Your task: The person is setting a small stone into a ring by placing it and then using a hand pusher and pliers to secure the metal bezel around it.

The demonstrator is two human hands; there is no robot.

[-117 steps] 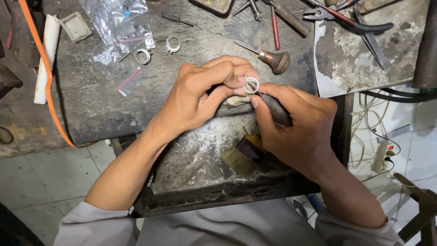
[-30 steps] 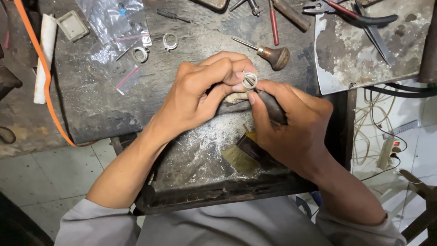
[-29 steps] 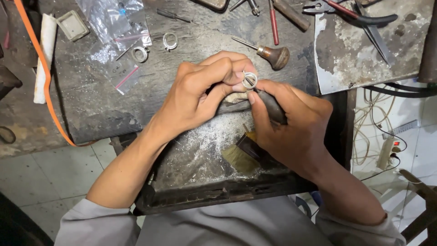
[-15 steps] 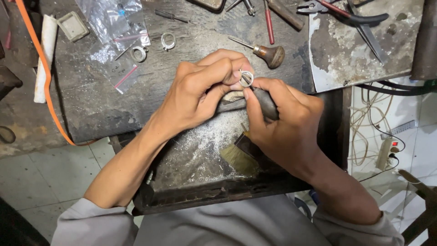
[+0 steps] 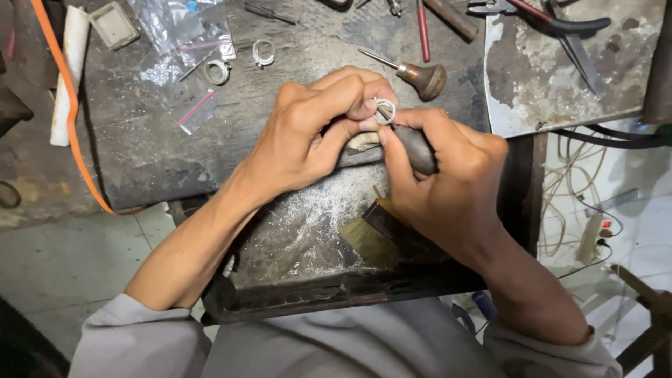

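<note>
Between the two hands, above the dusty counter [image 5: 210, 140], a silver ring [image 5: 384, 111] is pinched by the left hand [image 5: 315, 129], while the right hand [image 5: 448, 189], fingers closed, grips a dark-handled tool [image 5: 414, 148] whose tip meets the ring.

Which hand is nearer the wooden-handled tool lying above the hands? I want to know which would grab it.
The right hand is nearer: its knuckles lie just below the wooden-handled tool. The left hand sits lower left, farther from the handle.
</note>
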